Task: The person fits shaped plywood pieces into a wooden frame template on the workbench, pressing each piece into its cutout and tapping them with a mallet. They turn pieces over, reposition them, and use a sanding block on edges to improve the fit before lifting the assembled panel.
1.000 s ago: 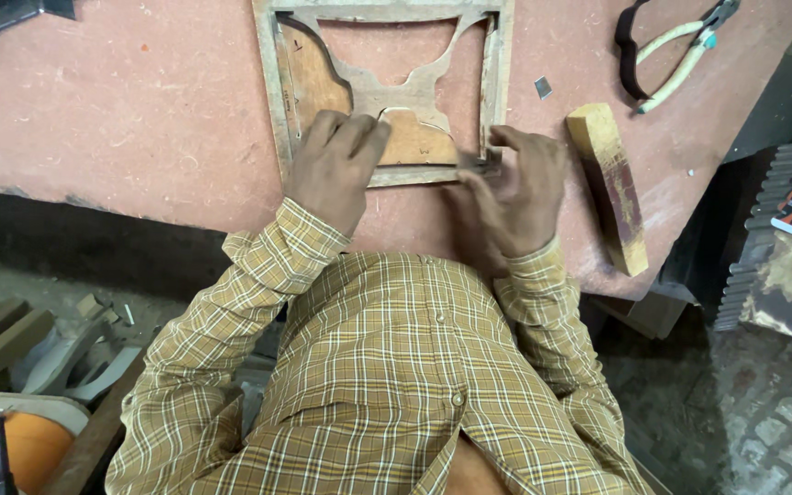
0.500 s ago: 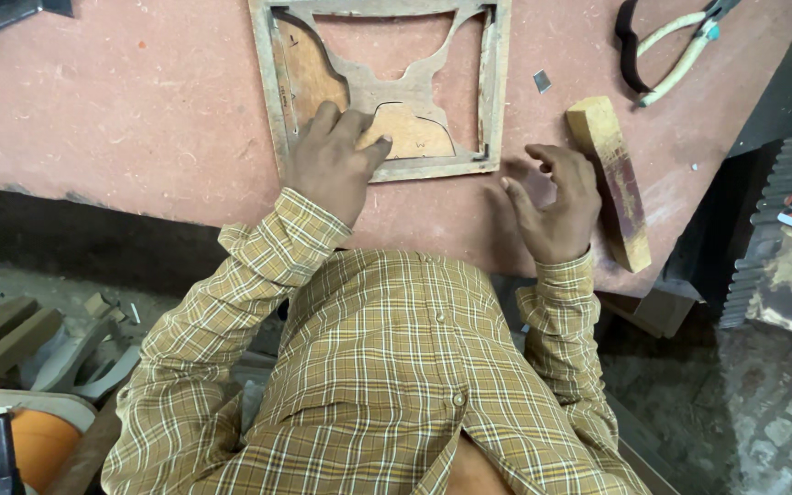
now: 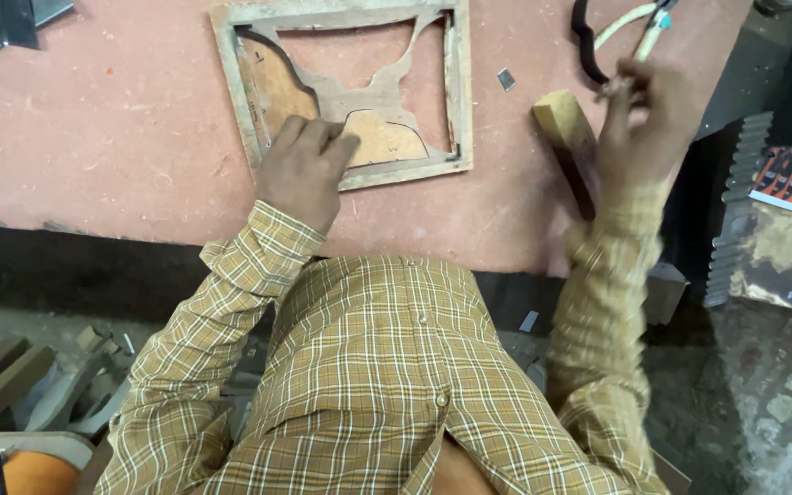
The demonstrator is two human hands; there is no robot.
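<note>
The left hand (image 3: 304, 170) lay flat, fingers spread, on the lower rail of the wooden fretwork frame (image 3: 346, 87), pinning it to the reddish workbench (image 3: 93, 119). The right hand (image 3: 643, 110) was raised to the right of the frame, blurred, its fingers closing about the pale handles of a pair of pliers (image 3: 630, 27); whether the grip was already firm could not be told. The step in hand looked like fetching a tool while the work was kept steady. The next move would seem to call for bringing the pliers back over the frame without letting the holding hand slip.

The frame sat near the top of the bench, square to its edge. It was a rectangle of pale, worn rails, with a curved pattern cut through its middle so that the red bench showed through the openings. Two brown plywood inserts filled its left and lower parts. A wooden block (image 3: 566, 133) lay just right of the frame, partly under the raised wrist.
</note>
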